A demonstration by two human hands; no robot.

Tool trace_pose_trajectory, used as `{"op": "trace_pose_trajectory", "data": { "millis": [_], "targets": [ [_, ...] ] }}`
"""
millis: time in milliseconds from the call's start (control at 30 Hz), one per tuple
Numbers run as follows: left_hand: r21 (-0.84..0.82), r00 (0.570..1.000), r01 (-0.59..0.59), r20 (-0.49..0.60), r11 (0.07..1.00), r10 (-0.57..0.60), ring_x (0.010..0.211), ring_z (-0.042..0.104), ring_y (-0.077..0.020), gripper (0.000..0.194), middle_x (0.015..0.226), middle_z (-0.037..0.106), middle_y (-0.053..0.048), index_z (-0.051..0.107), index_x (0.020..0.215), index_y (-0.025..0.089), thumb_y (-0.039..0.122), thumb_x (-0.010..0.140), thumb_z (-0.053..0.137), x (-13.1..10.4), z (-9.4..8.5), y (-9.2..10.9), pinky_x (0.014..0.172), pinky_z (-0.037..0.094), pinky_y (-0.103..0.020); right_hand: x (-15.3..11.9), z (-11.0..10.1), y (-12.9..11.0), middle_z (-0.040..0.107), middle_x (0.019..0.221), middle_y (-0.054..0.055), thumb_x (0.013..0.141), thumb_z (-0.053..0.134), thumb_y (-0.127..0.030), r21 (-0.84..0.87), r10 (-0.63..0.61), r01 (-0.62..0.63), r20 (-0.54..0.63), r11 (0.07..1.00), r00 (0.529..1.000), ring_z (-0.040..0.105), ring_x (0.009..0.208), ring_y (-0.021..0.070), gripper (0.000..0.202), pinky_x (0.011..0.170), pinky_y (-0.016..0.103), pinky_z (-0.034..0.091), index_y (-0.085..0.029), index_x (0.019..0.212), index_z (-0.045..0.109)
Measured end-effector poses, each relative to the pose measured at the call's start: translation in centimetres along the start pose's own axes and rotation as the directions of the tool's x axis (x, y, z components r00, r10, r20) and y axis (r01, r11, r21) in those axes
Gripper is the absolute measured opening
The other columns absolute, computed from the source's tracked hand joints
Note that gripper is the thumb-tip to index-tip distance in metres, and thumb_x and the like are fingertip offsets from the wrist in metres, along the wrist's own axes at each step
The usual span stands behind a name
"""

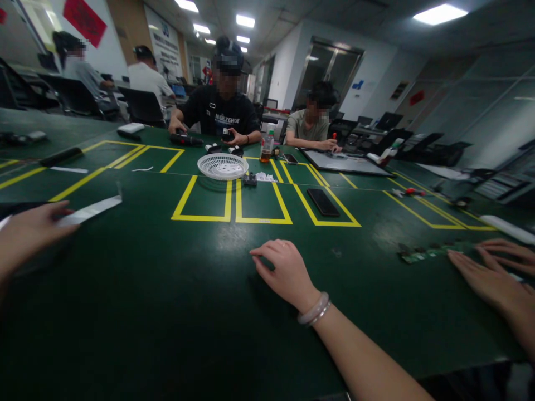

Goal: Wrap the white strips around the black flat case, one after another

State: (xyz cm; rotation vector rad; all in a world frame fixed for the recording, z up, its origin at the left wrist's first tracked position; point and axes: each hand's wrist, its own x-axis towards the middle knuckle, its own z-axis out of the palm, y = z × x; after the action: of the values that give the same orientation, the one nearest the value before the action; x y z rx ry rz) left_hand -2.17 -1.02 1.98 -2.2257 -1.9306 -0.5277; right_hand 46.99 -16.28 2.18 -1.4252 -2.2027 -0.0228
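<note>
My right hand [282,270], with a pale bracelet [313,309] at the wrist, is low over the green table [167,312], palm down. Its fingers are loosely bent, the thumb a little apart from the index finger, and nothing shows between them. Beyond it are yellow taped rectangles [264,220]. A black phone [323,202] lies in one of them, ahead and to the right. Farther off stand a round white basket [223,167] and a small dark part [249,179]. My left hand is out of view.
At the left edge, a co-worker's hand [33,231] holds a white strip [94,210]. On the right, another person's hands [487,273] touch green circuit boards [426,253]. Two people sit opposite, near a bottle [266,146] and a large dark-edged panel [345,161].
</note>
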Motion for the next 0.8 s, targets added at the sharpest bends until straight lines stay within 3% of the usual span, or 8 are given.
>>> {"op": "trace_pose_trajectory", "data": {
  "millis": [67,133,200,367,433,567,700,800],
  "targets": [
    [-0.038,0.992,-0.006,0.127,0.999,0.01,0.081,0.064,-0.0206,0.061,0.101,0.067,-0.004,0.056,0.128,0.007,0.054,0.091,0.048,0.9,1.3,2.8,0.07,0.055,-0.03,0.0,-0.1,0.0,0.071,0.098,0.003,0.093,0.059,-0.019,0.02,-0.047,0.048,-0.026,0.999,0.999,0.062,0.092,0.0191,0.015,0.085,0.036,0.042,-0.022,0.104,0.068],
    [-0.156,0.972,-0.192,0.107,0.969,0.21,0.097,0.062,-0.0245,0.061,0.119,0.064,-0.004,0.046,0.14,0.012,0.052,0.094,0.046,0.4,1.8,6.9,0.081,0.055,-0.036,0.0,-0.2,-0.1,0.07,0.105,0.004,0.092,0.06,-0.021,0.04,-0.109,0.111,-0.049,0.993,0.993,0.061,0.098,0.0196,0.017,0.089,0.036,0.042,-0.022,0.108,0.067],
    [-0.294,0.891,-0.392,0.114,0.872,0.439,0.107,0.059,-0.0249,0.057,0.126,0.062,-0.006,0.045,0.142,0.016,0.045,0.094,0.05,-1.4,1.9,11.7,0.09,0.053,-0.04,-0.1,-0.3,-0.3,0.068,0.115,0.006,0.091,0.063,-0.025,0.059,-0.167,0.171,-0.061,0.984,0.984,0.059,0.107,0.0205,0.023,0.094,0.037,0.041,-0.022,0.114,0.065],
    [-0.489,0.723,-0.562,0.101,0.667,0.684,0.108,0.059,-0.0206,0.049,0.124,0.063,-0.008,0.048,0.141,0.023,0.02,0.092,0.048,-6.3,1.5,19.9,0.092,0.053,-0.035,-0.3,-0.1,-1.0,0.06,0.137,0.009,0.085,0.071,-0.043,0.063,-0.243,0.239,0.051,0.969,0.969,0.052,0.125,0.0247,0.062,0.109,0.042,0.031,-0.022,0.139,0.049],
    [-0.513,0.68,-0.585,0.112,0.629,0.725,0.11,0.058,-0.0194,0.055,0.123,0.063,-0.005,0.046,0.143,0.028,0.014,0.09,0.049,-7.3,1.2,21.0,0.091,0.053,-0.033,-0.4,0.2,-1.1,0.065,0.129,0.008,0.085,0.071,-0.044,0.059,-0.248,0.243,0.106,0.968,0.963,0.054,0.122,0.0244,0.063,0.111,0.043,0.027,-0.022,0.14,0.049],
    [-0.497,0.627,-0.634,0.118,0.592,0.77,0.11,0.057,-0.0185,0.065,0.121,0.063,-0.003,0.038,0.148,0.035,0.009,0.089,0.05,-7.7,0.7,21.0,0.09,0.052,-0.031,-0.4,0.5,-1.1,0.072,0.1,0.0,0.09,0.068,-0.038,0.087,-0.218,0.206,0.16,0.975,0.963,0.063,0.098,0.0182,0.03,0.107,0.041,0.028,-0.027,0.117,0.065],
    [-0.499,0.633,-0.639,0.092,0.586,0.768,0.11,0.057,-0.0184,0.062,0.12,0.064,-0.003,0.04,0.147,0.033,0.011,0.09,0.049,-7.5,0.6,21.1,0.09,0.052,-0.03,-0.4,0.3,-1.2,0.07,0.108,0.002,0.078,0.078,-0.05,0.131,-0.192,0.171,0.17,0.977,0.967,0.064,0.1,0.0193,0.055,0.107,0.041,0.029,-0.025,0.123,0.062],
    [-0.526,0.638,-0.627,0.077,0.574,0.766,0.11,0.057,-0.0174,0.058,0.119,0.064,-0.003,0.043,0.145,0.033,0.012,0.091,0.05,-7.6,0.7,21.3,0.09,0.052,-0.029,-0.4,0.4,-1.3,0.071,0.108,0.001,0.082,0.077,-0.036,0.108,-0.18,0.162,0.19,0.981,0.965,0.064,0.099,0.0187,0.045,0.103,0.041,0.033,-0.027,0.123,0.062]
  ]
}}
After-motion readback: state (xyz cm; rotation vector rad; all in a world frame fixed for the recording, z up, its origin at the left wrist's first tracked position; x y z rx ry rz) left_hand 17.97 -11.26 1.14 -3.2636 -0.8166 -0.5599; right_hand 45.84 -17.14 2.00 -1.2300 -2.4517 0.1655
